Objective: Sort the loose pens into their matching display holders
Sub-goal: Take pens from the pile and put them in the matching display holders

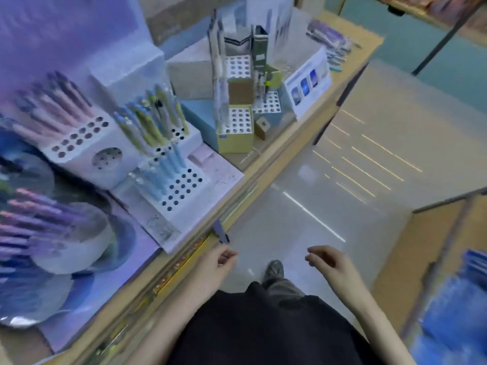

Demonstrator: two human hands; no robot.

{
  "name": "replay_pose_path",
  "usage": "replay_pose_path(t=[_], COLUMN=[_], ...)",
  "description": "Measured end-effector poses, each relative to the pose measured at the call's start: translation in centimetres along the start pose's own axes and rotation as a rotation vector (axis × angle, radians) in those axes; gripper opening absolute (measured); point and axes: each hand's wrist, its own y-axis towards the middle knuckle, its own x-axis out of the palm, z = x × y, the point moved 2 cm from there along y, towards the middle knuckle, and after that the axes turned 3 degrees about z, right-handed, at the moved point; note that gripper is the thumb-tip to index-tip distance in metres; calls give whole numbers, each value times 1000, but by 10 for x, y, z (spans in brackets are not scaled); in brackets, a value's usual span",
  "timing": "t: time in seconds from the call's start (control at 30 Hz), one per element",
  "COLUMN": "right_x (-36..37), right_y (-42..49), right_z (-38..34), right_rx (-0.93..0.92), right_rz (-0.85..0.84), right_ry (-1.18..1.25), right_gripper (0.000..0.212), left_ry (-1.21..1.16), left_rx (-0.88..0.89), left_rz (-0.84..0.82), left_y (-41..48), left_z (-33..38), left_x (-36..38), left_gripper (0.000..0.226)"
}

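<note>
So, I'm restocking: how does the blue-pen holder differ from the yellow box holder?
The blue-pen holder is white; the yellow box holder has yellow sides. The blue-pen holder carries a cluster of blue pens; the yellow box holder only a few pale pens at its left. Both have many empty round holes.

head-worn wide view, steeply downward over shelf (279, 154) and floor (329, 180)

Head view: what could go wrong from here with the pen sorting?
1. The loose pens lie far along the shelf near its edge; a reach could roll some off.
2. The left hand is near a purple item overhanging the shelf edge and might knock it.
</note>
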Motion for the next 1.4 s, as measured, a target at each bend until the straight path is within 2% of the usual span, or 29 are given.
replay_pose_path(t=[0.2,0.4,0.53,0.67,0.87,0.97,1.13,1.4], right_x=[-87,-131,-158,-198,-288,-328,-361,-377], right_y=[70,162,240,310,399,442,540,678], right_z=[11,-30,-48,-60,-72,-85,-117,-206], right_rx=[58,-60,-98,-81,-47,-45,-137,-410], right_rz=[10,-49,-110,-123,-68,-61,-156,-499], right_ry=[2,-30,-32,-84,-162,-174,-262,-416], right_gripper=[11,10,10,13,13,14,13,22], left_ry=[37,-12,-14,-14,-23,-33,-82,-270], left_rx=[12,-24,-36,6,162,168,33,-254], left_rz=[2,47,41,27,-19,-24,101,436], left_y=[73,134,206,295,412,453,499,521], left_z=[81,131,165,235,362,405,426,447], left_x=[56,74,86,97,113,120,129,148], left_gripper=[10,12,14,18,10,11,12,14])
